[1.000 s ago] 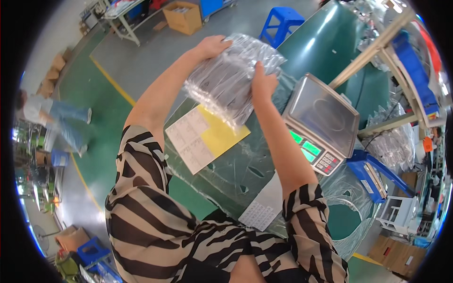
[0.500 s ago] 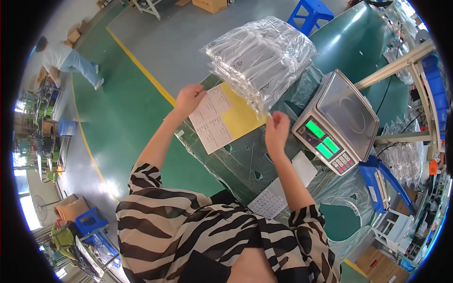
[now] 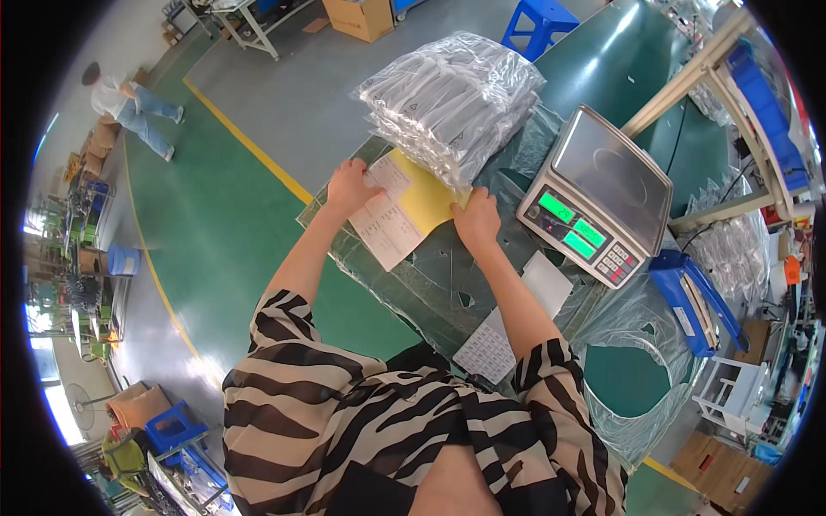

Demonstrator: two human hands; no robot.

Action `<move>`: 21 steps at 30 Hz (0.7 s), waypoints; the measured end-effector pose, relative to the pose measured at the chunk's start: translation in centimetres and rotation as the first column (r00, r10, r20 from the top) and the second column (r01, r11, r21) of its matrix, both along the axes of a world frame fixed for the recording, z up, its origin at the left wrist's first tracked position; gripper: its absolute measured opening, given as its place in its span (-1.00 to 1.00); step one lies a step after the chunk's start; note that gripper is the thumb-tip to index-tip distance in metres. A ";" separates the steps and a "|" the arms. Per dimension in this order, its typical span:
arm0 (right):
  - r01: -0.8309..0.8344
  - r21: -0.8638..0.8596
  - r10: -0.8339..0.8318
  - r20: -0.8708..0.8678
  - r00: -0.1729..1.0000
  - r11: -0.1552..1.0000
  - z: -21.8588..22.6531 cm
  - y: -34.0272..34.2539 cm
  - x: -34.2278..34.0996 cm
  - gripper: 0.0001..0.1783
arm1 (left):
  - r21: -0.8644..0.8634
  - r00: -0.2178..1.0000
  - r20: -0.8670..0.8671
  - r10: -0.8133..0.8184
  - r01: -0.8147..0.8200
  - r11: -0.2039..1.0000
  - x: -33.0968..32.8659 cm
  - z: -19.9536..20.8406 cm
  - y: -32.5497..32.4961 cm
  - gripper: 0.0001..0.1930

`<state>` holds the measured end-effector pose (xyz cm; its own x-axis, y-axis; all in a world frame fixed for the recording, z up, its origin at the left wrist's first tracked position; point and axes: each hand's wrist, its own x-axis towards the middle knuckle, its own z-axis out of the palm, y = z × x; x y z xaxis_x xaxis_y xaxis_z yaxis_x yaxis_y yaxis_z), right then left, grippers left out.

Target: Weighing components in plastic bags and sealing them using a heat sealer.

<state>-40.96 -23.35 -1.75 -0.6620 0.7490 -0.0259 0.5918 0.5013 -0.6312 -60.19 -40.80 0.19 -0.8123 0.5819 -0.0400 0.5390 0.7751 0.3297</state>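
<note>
In front of me lies a yellow sheet (image 3: 422,199) with white printed forms (image 3: 385,225) covering its left part. The sheet bows a little between my hands. My left hand (image 3: 350,189) is closed on its left edge, thumb over the white forms. My right hand (image 3: 478,217) grips the right edge, fingers curled round the yellow part. The far end of the sheet reaches under a stack of clear plastic bags (image 3: 447,99) with pale grey contents I cannot make out.
A counting scale (image 3: 598,193) with lit green displays stands right of the sheet. Label sheets (image 3: 489,351) lie by my right forearm. Clear plastic film covers the green table (image 3: 404,297). Further right is a blue tool (image 3: 688,305) with a long arm. A blue stool (image 3: 538,26) stands beyond.
My hands have come closer together on the sheet, and it now bows between them. My right hand has taken hold of the right edge. The view has shifted slightly.
</note>
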 end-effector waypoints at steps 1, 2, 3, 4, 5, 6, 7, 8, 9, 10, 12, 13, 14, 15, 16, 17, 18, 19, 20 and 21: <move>0.015 -0.057 -0.013 0.030 0.999 0.998 0.2 0.1 -0.1 -0.49 | 0.003 1.000 -0.004 -0.004 0.004 1.000 -0.2 0.1 0.1 -0.42; 0.019 -0.055 -0.018 0.026 1.000 0.998 0.3 0.2 0.0 -0.49 | -0.025 1.000 0.021 -0.013 0.014 1.000 -0.3 0.2 0.2 -0.41; 0.021 -0.043 -0.019 0.040 0.999 0.999 0.3 0.1 0.0 -0.49 | -0.053 0.999 0.046 -0.022 0.025 0.998 -0.4 0.2 0.3 -0.40; 0.023 -0.031 -0.022 0.055 0.998 0.999 0.4 0.1 0.0 -0.48 | -0.081 0.997 0.071 -0.030 0.036 0.996 -0.5 0.2 0.5 -0.39; 0.026 -0.019 -0.024 0.070 0.997 0.999 0.4 0.0 0.0 -0.47 | -0.080 0.997 0.069 -0.035 0.040 0.996 -0.6 0.1 0.7 -0.39; 0.026 -0.020 -0.025 0.069 0.997 0.999 0.5 -0.2 0.2 -0.47 | -0.056 0.999 0.038 -0.020 0.022 0.998 -0.5 0.1 0.6 -0.40; 0.062 -0.008 -0.062 0.049 0.997 0.998 0.5 -0.5 0.3 -0.49 | -0.032 1.000 0.007 -0.004 0.004 0.999 -0.5 0.0 0.6 -0.41; 0.099 0.003 -0.099 0.028 0.995 0.995 0.5 -0.7 0.5 -0.50 | -0.009 1.000 -0.023 0.013 -0.013 1.000 -0.5 -0.2 0.6 -0.42; 0.135 0.012 -0.135 0.008 0.991 0.991 0.5 -1.0 0.6 -0.50 | -0.012 1.000 -0.022 0.012 -0.012 1.000 -0.8 -0.4 0.7 -0.42; 0.135 0.009 -0.135 0.010 0.991 0.991 0.5 -1.2 0.7 -0.50 | -0.003 1.000 0.023 0.014 -0.014 1.000 -1.3 -0.7 0.8 -0.45; 0.170 -0.528 -0.232 -0.054 0.971 0.832 1.9 -2.1 0.8 -0.53 | 0.013 0.993 0.115 0.026 -0.027 1.000 -2.5 -1.2 0.4 -0.52; 0.154 -0.743 -0.295 -0.061 0.954 0.652 2.3 -2.3 0.9 -0.55 | 0.011 0.993 0.116 0.024 -0.025 1.000 -2.9 -1.2 0.3 -0.52; 0.156 -0.744 -0.296 -0.059 0.953 0.650 2.1 -2.6 1.0 -0.55 | 0.027 0.982 0.186 0.008 -0.013 1.000 -3.4 -1.2 0.1 -0.54; 0.103 -0.858 -0.318 -0.073 0.945 0.504 1.9 -2.9 1.0 -0.59 | 0.044 0.967 0.255 -0.007 -0.004 0.999 -3.8 -1.1 -0.3 -0.56; 0.045 -0.939 -0.346 -0.081 0.935 0.342 1.6 -3.1 1.0 -0.63 | 0.062 0.946 0.324 -0.026 0.006 0.998 -3.9 -1.1 -0.4 -0.58; -0.021 -0.985 -0.374 -0.083 0.924 0.168 1.3 -3.3 1.0 -0.66 | 0.059 0.945 0.326 -0.026 0.007 0.998 -3.8 -1.0 -0.5 -0.58; -0.017 -0.986 -0.378 -0.081 0.922 0.168 0.6 -3.2 1.1 -0.66 | 0.053 0.928 0.373 0.010 -0.032 0.998 -3.6 -0.5 -0.3 -0.59; -0.039 -0.979 -0.385 -0.115 0.916 0.200 -0.3 -3.1 1.1 -0.70 | 0.044 0.907 0.418 0.046 -0.071 0.996 -3.3 0.2 0.0 -0.59; -0.060 -0.970 -0.391 -0.150 0.908 0.234 -1.1 -3.0 1.1 -0.73 | 0.034 0.883 0.462 0.081 -0.109 0.993 -3.0 0.7 0.1 -0.59; -0.082 -0.961 -0.391 -0.184 0.902 0.264 -1.3 -3.2 1.1 -0.76 | 0.031 0.882 0.464 0.083 -0.109 0.994 -2.9 1.0 -0.2 -0.59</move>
